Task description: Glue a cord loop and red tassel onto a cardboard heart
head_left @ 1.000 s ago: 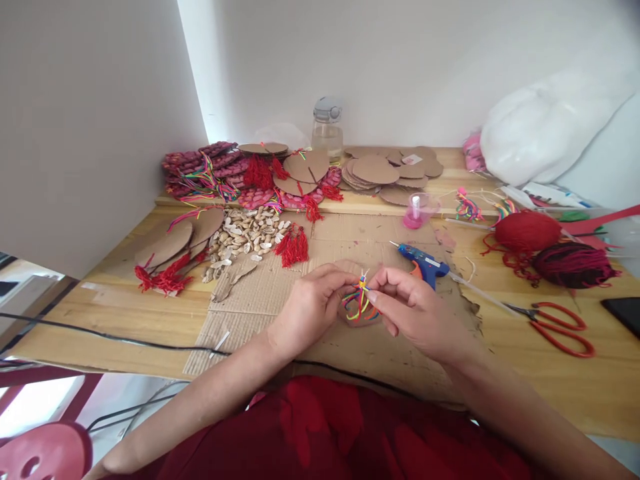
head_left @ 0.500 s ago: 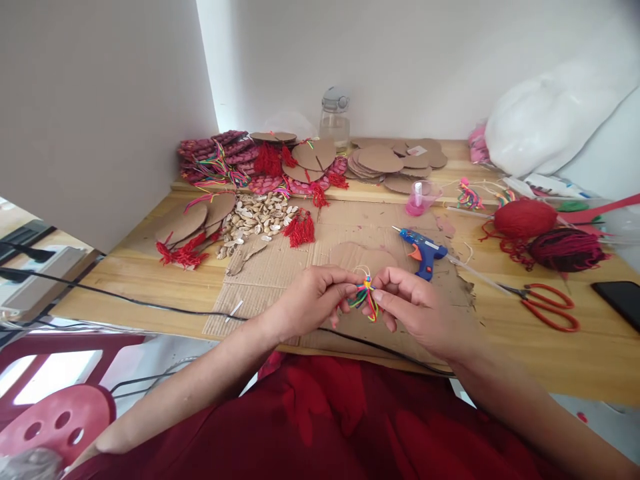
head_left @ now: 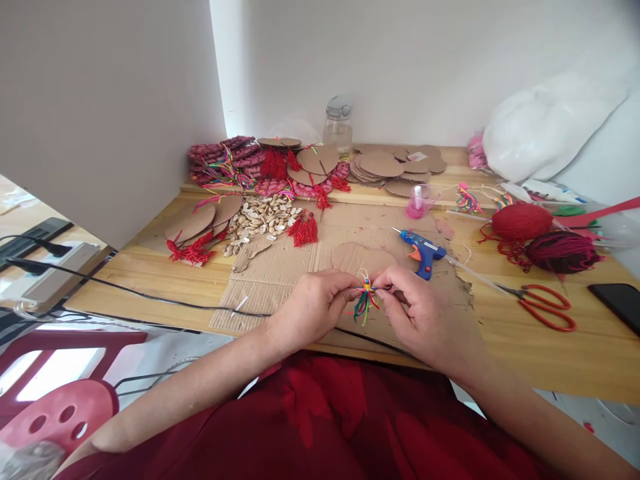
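Observation:
A small tassel of multicoloured cords (head_left: 364,307) hangs between my two hands, with a yellow and blue knot at its top and a thin pale loop above. My left hand (head_left: 317,303) pinches cords at the knot's left side between thumb and fingertips. On the other side, my right hand (head_left: 413,303) pinches cords close to the knot. Below the knot, green, red and yellow-green ends fall loose. Both hands are over a cardboard sheet (head_left: 280,280), just in front of a cut cardboard shape (head_left: 357,253).
A blue glue gun (head_left: 424,253) lies just beyond my right hand, with scissors (head_left: 547,307) and yarn balls (head_left: 523,223) farther right. Peanut shells (head_left: 265,217), red tassels (head_left: 303,229) and cardboard discs (head_left: 383,164) sit behind. A black cable (head_left: 165,301) crosses the front.
Both hands now pinch the cords out sideways at the knot. The cord ends below hang looser and more spread. The whole view has shifted slightly.

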The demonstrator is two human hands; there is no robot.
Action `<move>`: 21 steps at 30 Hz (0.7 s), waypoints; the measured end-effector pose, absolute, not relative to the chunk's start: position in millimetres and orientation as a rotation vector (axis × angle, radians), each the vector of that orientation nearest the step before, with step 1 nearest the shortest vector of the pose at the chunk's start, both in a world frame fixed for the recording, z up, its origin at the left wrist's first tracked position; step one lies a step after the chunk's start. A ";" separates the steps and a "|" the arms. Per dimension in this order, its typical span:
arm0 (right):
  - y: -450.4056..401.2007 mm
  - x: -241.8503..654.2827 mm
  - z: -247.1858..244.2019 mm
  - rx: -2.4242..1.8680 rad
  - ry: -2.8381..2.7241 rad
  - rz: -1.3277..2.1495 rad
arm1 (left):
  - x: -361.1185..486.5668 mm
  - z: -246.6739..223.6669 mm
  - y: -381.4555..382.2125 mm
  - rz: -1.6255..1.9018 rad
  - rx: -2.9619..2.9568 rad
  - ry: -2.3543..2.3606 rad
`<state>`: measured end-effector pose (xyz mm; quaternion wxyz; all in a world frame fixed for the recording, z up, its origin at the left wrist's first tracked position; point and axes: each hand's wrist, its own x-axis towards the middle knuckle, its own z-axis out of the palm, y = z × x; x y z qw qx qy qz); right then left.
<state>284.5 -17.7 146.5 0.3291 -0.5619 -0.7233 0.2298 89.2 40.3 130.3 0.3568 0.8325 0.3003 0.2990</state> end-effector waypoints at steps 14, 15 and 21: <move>-22.3 287.8 146.2 -1.595 -1.982 0.814 | 68.6 138.6 51.3 0.623 2.209 0.810; -22.0 287.5 144.0 -1.588 -1.965 0.842 | 69.0 137.7 50.4 0.653 2.080 0.773; -20.8 285.4 134.1 -1.511 -1.849 1.097 | 87.8 133.1 35.6 0.805 0.981 0.603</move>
